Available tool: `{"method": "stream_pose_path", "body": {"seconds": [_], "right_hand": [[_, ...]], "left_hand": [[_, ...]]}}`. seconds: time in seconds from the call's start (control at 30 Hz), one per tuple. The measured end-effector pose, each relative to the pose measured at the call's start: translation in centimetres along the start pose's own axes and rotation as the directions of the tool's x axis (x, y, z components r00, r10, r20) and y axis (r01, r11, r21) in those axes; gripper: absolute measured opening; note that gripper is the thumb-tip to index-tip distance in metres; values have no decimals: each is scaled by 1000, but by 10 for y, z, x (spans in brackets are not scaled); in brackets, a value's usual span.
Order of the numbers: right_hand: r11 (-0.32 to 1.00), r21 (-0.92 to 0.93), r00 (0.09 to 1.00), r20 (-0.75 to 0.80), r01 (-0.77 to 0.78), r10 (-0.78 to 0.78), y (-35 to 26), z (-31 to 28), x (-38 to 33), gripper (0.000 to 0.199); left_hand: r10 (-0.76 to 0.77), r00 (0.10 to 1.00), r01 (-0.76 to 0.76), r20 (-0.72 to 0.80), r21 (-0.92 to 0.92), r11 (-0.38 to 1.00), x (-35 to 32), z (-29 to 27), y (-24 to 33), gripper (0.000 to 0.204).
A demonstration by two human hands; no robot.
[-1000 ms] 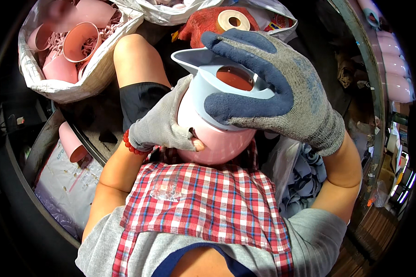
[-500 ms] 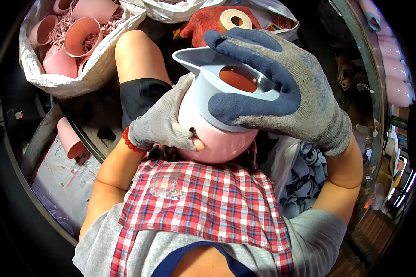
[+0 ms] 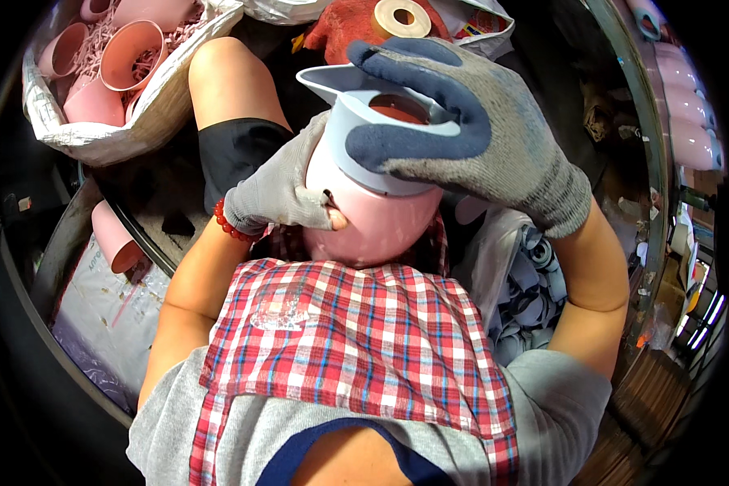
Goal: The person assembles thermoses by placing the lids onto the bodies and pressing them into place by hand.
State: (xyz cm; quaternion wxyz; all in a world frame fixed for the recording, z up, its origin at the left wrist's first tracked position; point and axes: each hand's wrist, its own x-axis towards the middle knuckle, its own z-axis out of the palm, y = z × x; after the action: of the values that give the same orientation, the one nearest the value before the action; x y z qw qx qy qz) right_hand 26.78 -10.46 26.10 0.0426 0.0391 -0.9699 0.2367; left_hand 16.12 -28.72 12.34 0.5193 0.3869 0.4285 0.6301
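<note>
A rounded pink jug (image 3: 377, 231) sits in my lap, against the checked apron. Around its top is a light blue spouted collar (image 3: 334, 139), its lip pointing to the far left. My left hand (image 3: 275, 190), in a thin grey glove with a bare thumb tip, is wrapped round the jug's left side. From the right, my right hand (image 3: 502, 134), in a grey glove with blue coating, clasps the collar, thumb on the near side and fingers over the far side. The fingers hide part of the collar's rim. Its opening shows a reddish inside.
A white sack (image 3: 121, 146) of pink jug bodies stands far left. One pink body (image 3: 113, 236) lies at the left. Blue collars (image 3: 530, 296) fill a clear bag at my right. A tape roll (image 3: 402, 18) rests on red cloth (image 3: 332, 36). Finished-looking pink jugs (image 3: 688, 105) line the right.
The whole view has shifted, so the scene sits higher in the picture. The collar's opening shows narrower, with the right hand drawn a little left over it. Both hands keep their hold.
</note>
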Motion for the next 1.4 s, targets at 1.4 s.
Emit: {"method": "stream_pose_path", "body": {"seconds": [1.4], "right_hand": [[844, -309, 876, -355, -439, 326, 245, 122, 82, 101]], "left_hand": [[326, 913, -192, -244, 447, 874, 46, -20, 56, 111]]}}
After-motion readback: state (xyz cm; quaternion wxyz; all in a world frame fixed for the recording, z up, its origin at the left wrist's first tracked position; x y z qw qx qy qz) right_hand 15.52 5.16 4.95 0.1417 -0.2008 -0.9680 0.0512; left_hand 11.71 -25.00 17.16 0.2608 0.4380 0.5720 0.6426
